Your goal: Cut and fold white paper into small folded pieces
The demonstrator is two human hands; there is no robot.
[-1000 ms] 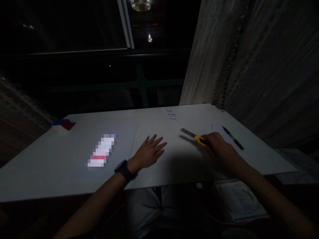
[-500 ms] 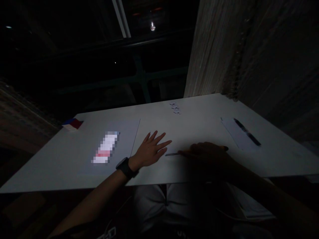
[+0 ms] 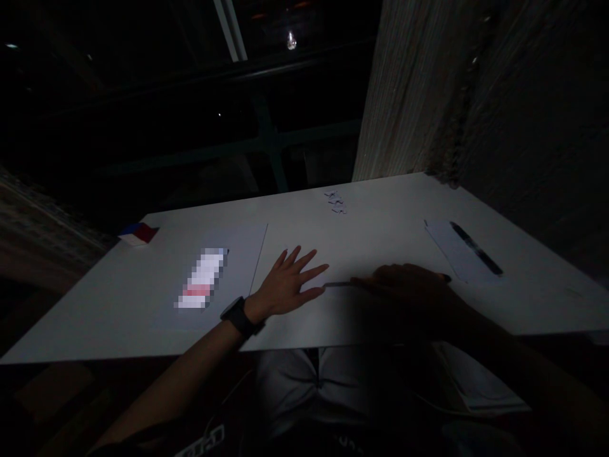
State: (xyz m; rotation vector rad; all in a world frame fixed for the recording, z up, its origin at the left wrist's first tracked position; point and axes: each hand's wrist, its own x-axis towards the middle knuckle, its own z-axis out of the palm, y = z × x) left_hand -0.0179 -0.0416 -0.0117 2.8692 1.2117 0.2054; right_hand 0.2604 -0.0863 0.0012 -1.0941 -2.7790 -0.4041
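My left hand, with a dark watch on its wrist, lies flat with fingers spread on a pale paper on the white table. To its right, my right hand is closed around a utility knife. The thin blade points left, its tip close to my left thumb. Deep shadow covers my right hand, so its fingers and most of the handle are hard to make out. The dark end of the handle sticks out behind the hand.
A lit, pixelated phone lies on a sheet at the left, near a coloured cube. Several small cut-out pieces lie at the back. A dark marker rests on papers at the right. A curtain hangs behind.
My right hand and the knife have moved a little to the right, away from my left fingers. My left hand has stayed nearly in place. The view has shifted slightly.
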